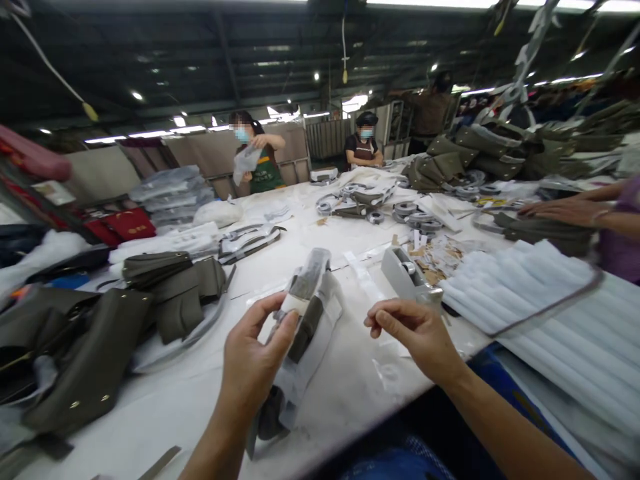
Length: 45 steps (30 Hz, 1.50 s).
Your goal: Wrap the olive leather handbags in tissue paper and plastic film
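My left hand (260, 353) grips a folded dark olive strap (306, 327) wrapped in white sheet and clear plastic, thumb on the near side and fingers behind. The strap's lower end rests on the white table, slanting toward me. To the right, my right hand (415, 333) is held above the table with thumb and fingertips drawn together; whether something thin is between them I cannot make out. A grey tape dispenser (404, 275) stands just beyond my right hand. Pieces of clear plastic (387, 377) lie on the table below it.
Olive bag pieces (100, 353) pile up at the left. At the right lies a stack of white foam sheets (555, 300), with brown paper scraps (443, 257) behind. A co-worker's hands (565, 207) rest on olive pieces at the far right. Two masked people sit across the table.
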Each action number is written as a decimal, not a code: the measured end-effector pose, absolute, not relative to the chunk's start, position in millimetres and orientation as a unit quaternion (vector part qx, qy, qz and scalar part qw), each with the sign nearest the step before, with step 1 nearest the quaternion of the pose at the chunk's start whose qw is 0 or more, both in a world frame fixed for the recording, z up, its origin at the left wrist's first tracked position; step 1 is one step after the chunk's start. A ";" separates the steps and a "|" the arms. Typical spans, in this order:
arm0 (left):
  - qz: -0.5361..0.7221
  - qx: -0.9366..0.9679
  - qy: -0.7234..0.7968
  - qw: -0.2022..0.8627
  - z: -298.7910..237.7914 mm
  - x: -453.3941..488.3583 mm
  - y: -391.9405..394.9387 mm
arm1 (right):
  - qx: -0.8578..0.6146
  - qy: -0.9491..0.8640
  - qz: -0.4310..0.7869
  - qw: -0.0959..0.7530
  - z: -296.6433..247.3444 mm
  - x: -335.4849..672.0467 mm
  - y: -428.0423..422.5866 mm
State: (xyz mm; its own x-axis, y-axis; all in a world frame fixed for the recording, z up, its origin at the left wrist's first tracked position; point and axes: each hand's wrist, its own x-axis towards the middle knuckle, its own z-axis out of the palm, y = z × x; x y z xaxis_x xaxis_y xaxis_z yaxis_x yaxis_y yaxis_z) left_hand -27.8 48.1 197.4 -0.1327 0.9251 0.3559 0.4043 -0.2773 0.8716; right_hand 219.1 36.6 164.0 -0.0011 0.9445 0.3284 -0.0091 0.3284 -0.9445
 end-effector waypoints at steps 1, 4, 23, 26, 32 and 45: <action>0.513 0.619 0.539 0.251 197.9 -27.8 47.6 | -0.379 -0.588 0.431 0.570 174.1 204.3 36.1; 0.500 0.646 0.527 0.235 199.7 -27.0 45.0 | -0.333 -0.607 0.462 0.554 194.3 167.5 39.6; 0.505 0.665 0.533 0.136 185.4 -27.2 40.1 | -0.457 -0.620 0.422 0.478 190.2 155.4 61.6; 0.498 0.639 0.546 0.214 189.7 -26.8 39.2 | -0.418 -0.581 0.510 0.477 180.6 153.9 69.0; 0.494 0.536 0.504 0.463 203.4 -18.4 33.7 | -0.278 -0.562 0.603 0.492 167.6 149.5 83.9; 0.465 0.458 0.573 0.496 195.2 -45.4 50.8 | -0.456 -0.774 0.188 0.396 158.4 238.3 136.1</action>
